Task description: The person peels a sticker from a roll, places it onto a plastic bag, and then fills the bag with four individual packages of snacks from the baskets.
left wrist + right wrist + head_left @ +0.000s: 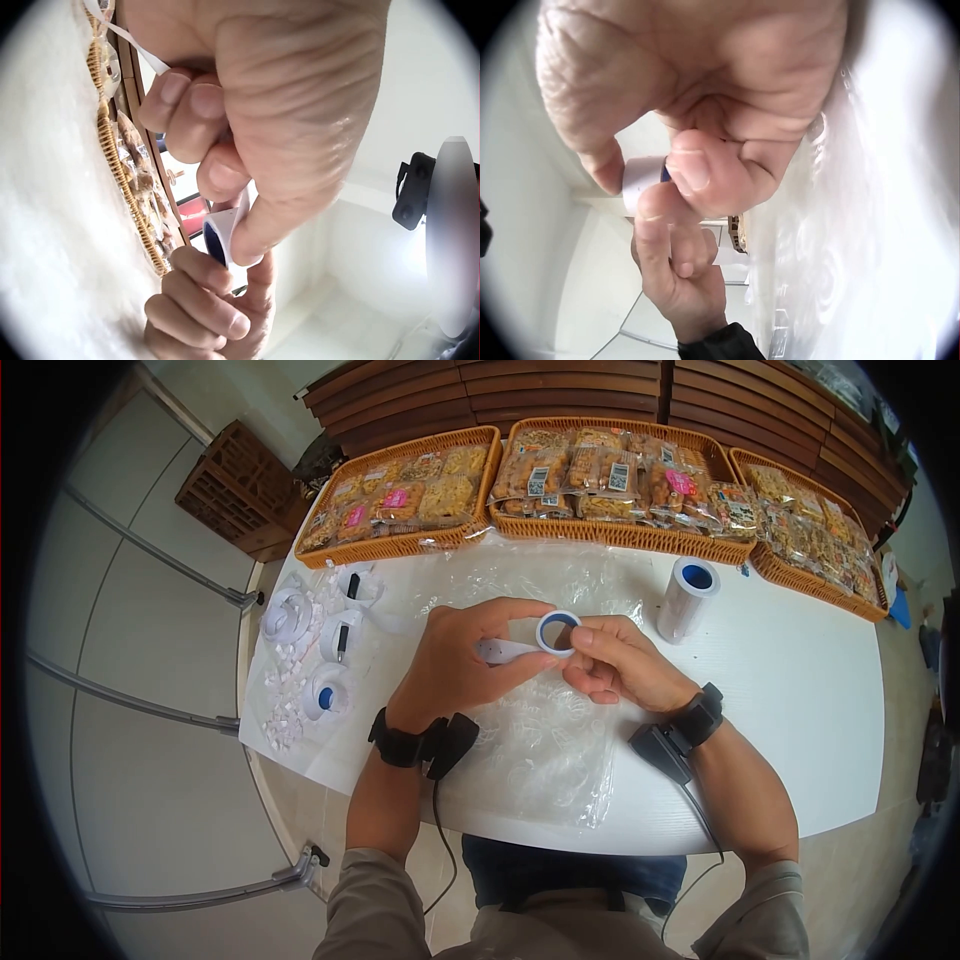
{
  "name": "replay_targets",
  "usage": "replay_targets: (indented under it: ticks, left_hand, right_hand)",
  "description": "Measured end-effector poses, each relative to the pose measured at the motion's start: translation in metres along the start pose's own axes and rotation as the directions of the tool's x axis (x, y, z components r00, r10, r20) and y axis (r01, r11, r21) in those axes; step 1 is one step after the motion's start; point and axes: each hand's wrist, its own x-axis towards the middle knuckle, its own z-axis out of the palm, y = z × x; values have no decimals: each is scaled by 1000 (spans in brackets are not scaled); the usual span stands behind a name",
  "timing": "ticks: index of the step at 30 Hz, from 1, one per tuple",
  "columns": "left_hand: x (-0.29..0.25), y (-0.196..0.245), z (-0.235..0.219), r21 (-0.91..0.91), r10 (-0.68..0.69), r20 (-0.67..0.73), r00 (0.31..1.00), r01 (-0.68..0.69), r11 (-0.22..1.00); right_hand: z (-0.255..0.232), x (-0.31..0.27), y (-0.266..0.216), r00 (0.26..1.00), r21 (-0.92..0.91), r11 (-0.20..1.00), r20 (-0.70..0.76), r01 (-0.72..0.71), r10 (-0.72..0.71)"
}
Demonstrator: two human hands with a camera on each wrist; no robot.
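Note:
Between the two hands is a small white roll with a blue core (558,633), held above the clear plastic sheet (540,760). My left hand (455,660) has its thumb and a finger at the roll's left side, and a white strip (505,651) runs from the roll into its palm. With thumb and fingers, my right hand (630,665) pinches the roll's right edge. In the left wrist view the strip (142,52) also passes behind the curled fingers of the left hand (292,112). The right wrist view shows the right hand (697,90) around the roll (643,180).
Wicker baskets (400,550) of packaged snacks line the table's back edge. A tall stack of white rolls (683,605) stands at the right. On the left lie a coiled white strip (287,617), rolls with black pieces, a blue-cored roll (326,696) and many white scraps (287,705).

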Motion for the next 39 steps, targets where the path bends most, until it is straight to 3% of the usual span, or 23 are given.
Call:
replay_targets:
  ticks: [5, 20, 27, 31, 35, 39]
  left_hand:
    - [1, -3, 3, 45, 76, -57, 995, -73, 996]
    - [0, 2, 0, -14, 0, 41, 999, 1, 1000]
    - [-1, -13, 5, -77, 62, 7, 998, -61, 995]
    - [-1, 9, -4, -31, -52, 72, 996, 55, 998]
    - [-1, 5, -6, -51, -115, 231, 966, 131, 990]
    - [-2, -2, 1, -70, -3, 102, 995, 11, 997]
  right_hand:
    - [3, 2, 1, 998, -55, 997, -22, 57, -58]
    - [1, 1, -2, 995, -61, 998, -98, -31, 25]
    - [1, -1, -7, 995, -101, 994, -97, -36, 26]
    - [3, -4, -11, 996, -119, 991, -74, -60, 52]
    - [-2, -4, -7, 997, -107, 991, -34, -76, 73]
    - [1, -3, -5, 997, -77, 995, -50, -57, 53]
